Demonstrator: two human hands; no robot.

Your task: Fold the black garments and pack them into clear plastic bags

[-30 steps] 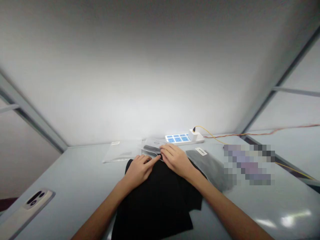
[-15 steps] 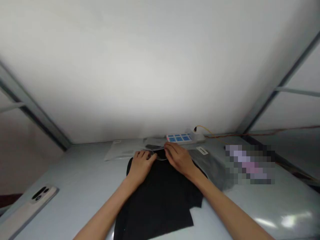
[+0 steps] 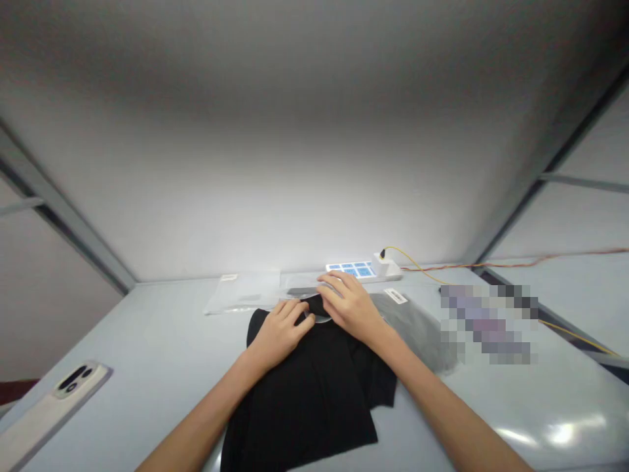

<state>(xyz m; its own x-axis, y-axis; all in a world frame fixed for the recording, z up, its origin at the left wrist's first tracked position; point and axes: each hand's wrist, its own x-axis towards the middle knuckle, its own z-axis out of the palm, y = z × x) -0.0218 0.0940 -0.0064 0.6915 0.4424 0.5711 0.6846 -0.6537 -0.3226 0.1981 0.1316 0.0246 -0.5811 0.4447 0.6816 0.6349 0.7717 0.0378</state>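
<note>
A black T-shirt [image 3: 309, 400] lies on the table with its neck opening facing away from me and a sleeve on the right. A clear plastic strip [image 3: 323, 320] runs along its neckline. At the left of the collar, my left hand [image 3: 280, 331] has its fingers curled, thumb and forefinger at the neckline, gripping the shirt there. My right hand [image 3: 354, 308] is over the right of the collar, its fingers lifted and spread apart; its thumb is hidden. Just beyond the collar is a clear plastic bag [image 3: 299, 280].
Another clear bag [image 3: 240, 292] lies at the back left. A power strip [image 3: 361, 269] with a plugged-in charger stands by the wall. To the right are a grey bag with a label [image 3: 417, 331] and a pixelated item [image 3: 484, 321]. A phone [image 3: 59, 400] lies at the left.
The fingers of my right hand have lifted from the collar and spread. My left hand has shifted slightly right at the neckline. The shirt's right side now shows a fold.
</note>
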